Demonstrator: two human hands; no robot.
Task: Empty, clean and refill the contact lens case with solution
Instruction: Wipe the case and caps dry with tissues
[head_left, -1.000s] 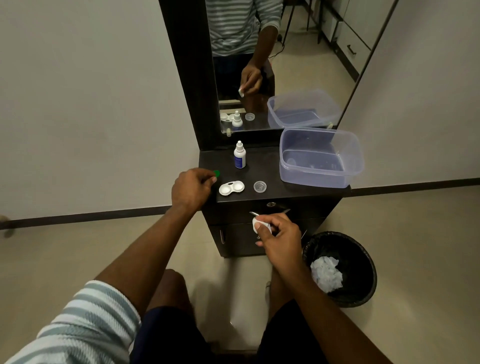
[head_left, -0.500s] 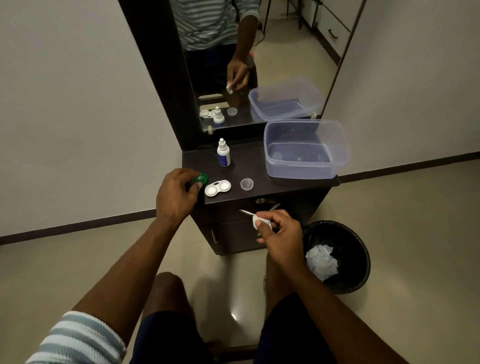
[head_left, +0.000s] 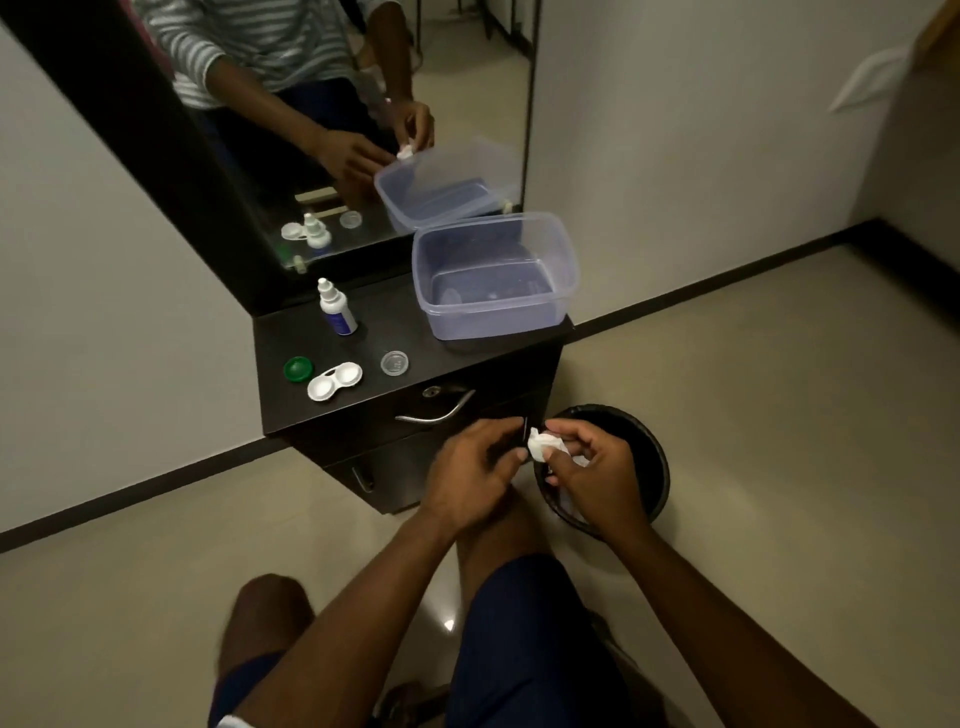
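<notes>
White tissue wad (head_left: 540, 446) pinched in right hand (head_left: 597, 470) grip; left hand (head_left: 467, 475) curled, touching wad.

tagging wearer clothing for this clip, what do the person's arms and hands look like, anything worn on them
Both forearms are bare, and neither the left hand nor the right hand shows gloves, rings or a watch. A striped sleeve, white with grey-blue bands, just shows on the left upper arm at the bottom edge. The right arm's sleeve is out of frame.

A home dressing corner: tall mirror (head_left: 291, 130) on a dark cabinet (head_left: 363, 410) (drawer handle (head_left: 436, 413) visible), tiled floor (head_left: 753, 467).
</notes>
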